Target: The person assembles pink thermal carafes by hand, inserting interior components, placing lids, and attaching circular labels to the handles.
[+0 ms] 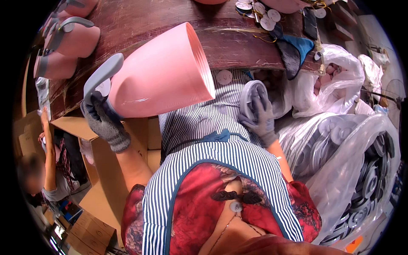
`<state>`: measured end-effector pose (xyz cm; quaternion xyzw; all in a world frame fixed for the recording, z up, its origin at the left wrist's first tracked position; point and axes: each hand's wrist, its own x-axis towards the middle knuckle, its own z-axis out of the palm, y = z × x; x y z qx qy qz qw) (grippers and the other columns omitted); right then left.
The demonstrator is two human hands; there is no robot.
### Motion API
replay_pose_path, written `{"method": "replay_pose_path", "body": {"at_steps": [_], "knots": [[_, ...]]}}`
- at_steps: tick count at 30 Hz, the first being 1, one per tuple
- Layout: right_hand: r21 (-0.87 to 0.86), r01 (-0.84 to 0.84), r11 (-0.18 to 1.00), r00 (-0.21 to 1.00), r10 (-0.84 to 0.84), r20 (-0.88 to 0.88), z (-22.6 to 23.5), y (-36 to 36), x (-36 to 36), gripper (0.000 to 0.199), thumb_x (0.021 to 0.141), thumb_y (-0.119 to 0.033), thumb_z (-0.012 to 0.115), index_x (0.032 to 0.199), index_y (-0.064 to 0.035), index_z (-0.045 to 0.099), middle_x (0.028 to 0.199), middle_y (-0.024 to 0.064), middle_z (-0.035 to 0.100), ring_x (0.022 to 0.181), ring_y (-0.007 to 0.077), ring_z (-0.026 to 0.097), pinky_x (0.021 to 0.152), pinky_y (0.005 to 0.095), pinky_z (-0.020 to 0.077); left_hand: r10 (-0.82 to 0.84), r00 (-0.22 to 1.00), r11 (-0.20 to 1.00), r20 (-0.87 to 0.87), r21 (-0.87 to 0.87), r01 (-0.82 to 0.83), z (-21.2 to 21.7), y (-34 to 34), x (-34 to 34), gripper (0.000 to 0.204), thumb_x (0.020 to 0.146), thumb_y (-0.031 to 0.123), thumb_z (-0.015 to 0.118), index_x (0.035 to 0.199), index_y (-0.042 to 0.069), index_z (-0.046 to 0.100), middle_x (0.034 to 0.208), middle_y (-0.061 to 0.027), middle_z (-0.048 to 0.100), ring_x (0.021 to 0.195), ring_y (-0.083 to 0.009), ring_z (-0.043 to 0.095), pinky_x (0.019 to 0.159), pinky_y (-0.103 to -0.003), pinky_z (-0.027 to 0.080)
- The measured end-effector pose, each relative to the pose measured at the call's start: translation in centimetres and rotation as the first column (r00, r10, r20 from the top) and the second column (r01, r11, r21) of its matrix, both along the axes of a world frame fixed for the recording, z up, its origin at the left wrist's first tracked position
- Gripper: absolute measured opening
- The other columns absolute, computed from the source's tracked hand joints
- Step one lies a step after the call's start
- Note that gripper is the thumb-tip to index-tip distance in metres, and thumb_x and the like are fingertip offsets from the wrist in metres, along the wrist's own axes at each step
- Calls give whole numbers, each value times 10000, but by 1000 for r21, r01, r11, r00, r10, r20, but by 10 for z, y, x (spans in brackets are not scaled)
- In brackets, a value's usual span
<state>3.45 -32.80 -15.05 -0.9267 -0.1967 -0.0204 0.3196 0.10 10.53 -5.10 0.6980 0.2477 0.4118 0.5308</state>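
My left hand (102,121), in a grey knit glove, grips the grey handle end of a pink jug (155,72). The jug is held up on its side, its wide threaded opening turned right. A round tag (103,87) hangs by the handle. My right hand (262,119), gloved too, has its fingers over a round grey plastic lid (250,100) held against my striped apron at my right side. The jug and lid are apart.
Several similar pink jugs (74,40) stand on the dark wooden table (170,21) at far left. White tags (267,21) and a blue cloth (299,49) lie far right. Bags of grey rings (365,182) stand right. An open carton (102,170) and another person's arm (49,153) are left.
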Motion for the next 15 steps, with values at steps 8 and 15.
{"method": "replay_pose_path", "body": {"at_steps": [8, 15], "knots": [[-16, 74, 997, 994, -73, 85, -31, 7, 18, 745, 769, -557, 716, 1338, -103, 558, 1546, 196, 362, 1419, 435, 320, 1154, 563, 231, -59, 997, 993, -46, -101, 55, -13, -23, 14, 269, 1028, 256, 585, 1099, -1, 614, 1027, -38, 614, 926, -109, 550, 853, -266, 443], [837, 210, 506, 926, 172, -337, 17, 19, 25, 692, 846, -427, 734, 1381, -62, 490, 1567, 179, 317, 1434, 334, 343, 1154, 433, 314, -98, 946, 995, -310, -29, 93, -9, -56, 10, 318, 1022, 328, 587, 978, 14, 609, 833, 11, 550, 778, -85, 473, 720, -253, 423]]}}
